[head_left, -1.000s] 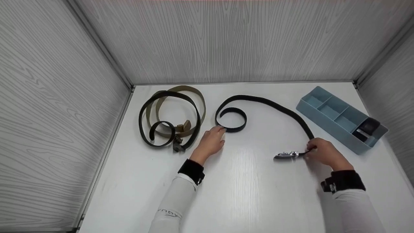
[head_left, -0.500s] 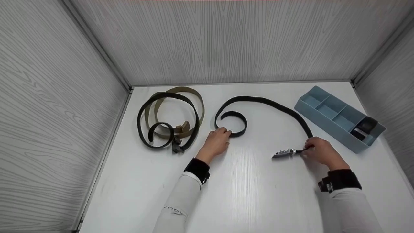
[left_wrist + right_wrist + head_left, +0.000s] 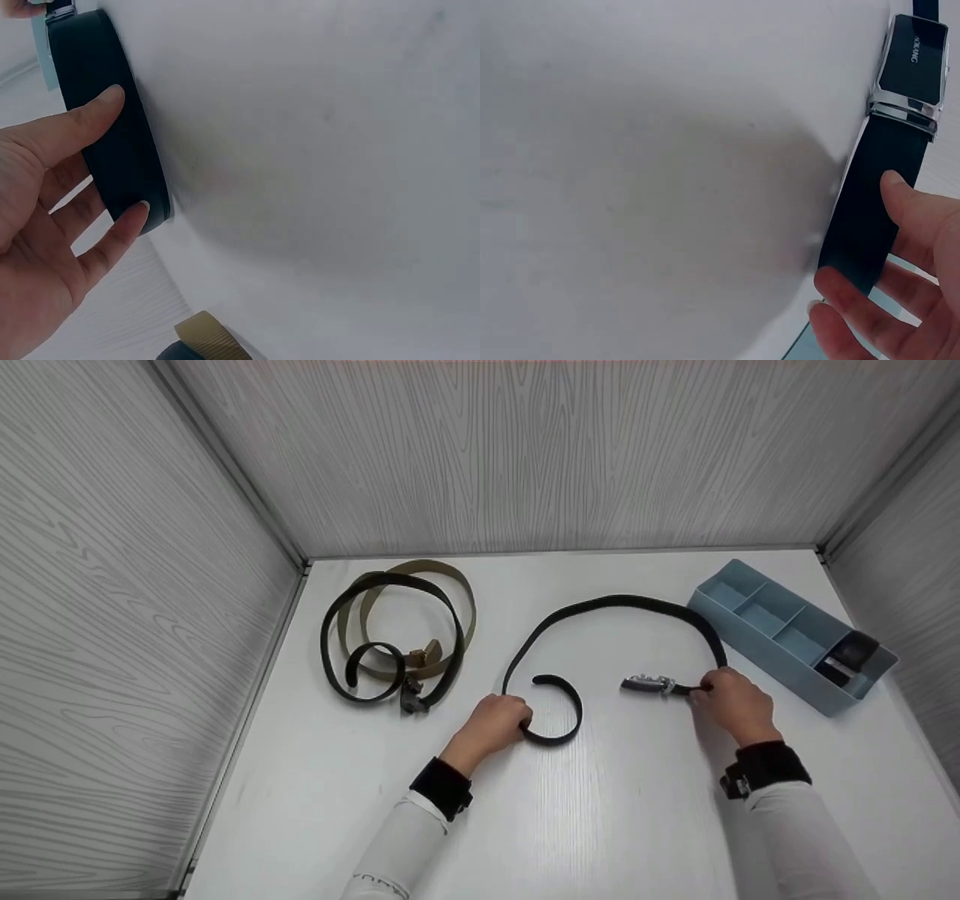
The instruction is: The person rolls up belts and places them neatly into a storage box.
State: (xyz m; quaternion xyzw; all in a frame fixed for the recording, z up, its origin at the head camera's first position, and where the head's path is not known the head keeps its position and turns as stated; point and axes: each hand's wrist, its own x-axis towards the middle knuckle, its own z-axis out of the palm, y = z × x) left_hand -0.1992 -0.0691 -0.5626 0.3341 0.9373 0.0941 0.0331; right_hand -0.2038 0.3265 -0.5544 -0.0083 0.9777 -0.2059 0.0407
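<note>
A black belt stands on edge in an arch across the white table, its tail curling round near the middle. My left hand grips the strap beside that curl; in the left wrist view the thumb lies on the near face of the strap and other fingers go behind it. My right hand holds the other end between thumb and fingers, just behind the silver-framed buckle. The buckle points left, toward the middle of the table.
At the left lie a second black belt and a tan belt, coiled and overlapping. A blue divided tray stands at the right, close to the belt, with a dark rolled item in its end compartment. Grey panels enclose the table.
Both hands have drawn the belt nearer to me. Its left curl has come down and opened wider, and the arch has become rounder. The right hand has shifted slightly left with the buckle.
</note>
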